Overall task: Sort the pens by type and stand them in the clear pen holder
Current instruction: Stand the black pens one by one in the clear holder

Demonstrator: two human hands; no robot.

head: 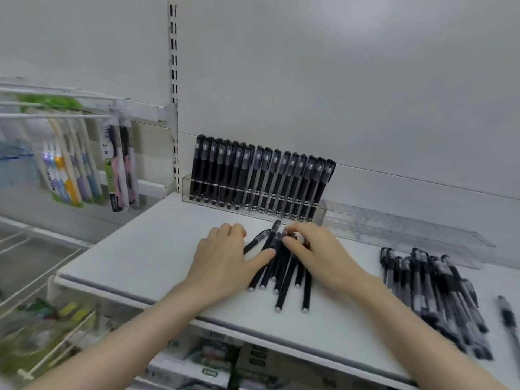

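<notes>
Pens of the matte black kind, call them the loose pens [284,273], lie in a rough bundle on the white shelf [146,249], caps pointing toward the back wall and butt ends fanned out toward you. Your left hand [222,256] lies palm down just left of the bundle; its thumb is stretched out straight and presses the side of the nearest pens, while the other fingers [232,230] bend down at the knuckles with their tips hidden and hold nothing that can be seen. Your right hand [319,256] sits over the cap end of the bundle, fingers curled down around the caps and thumb laid across the barrels, so it grips the loose pens from above. One or two caps stick out between your two hands. Behind the hands, touching the back wall, stands the clear pen holder [186,188], and a row of standing pens [261,178] of the same black kind fills it from end to end, upright and leaning slightly right. To its right a second clear holder [394,228] lies along the back of the shelf; its contents cannot be made out. Well apart on your right lies a pile of clear-barrel pens [433,288], side by side, with a single pen [506,315] beyond it. Packaged toothbrushes [70,170] hang at far left.
</notes>
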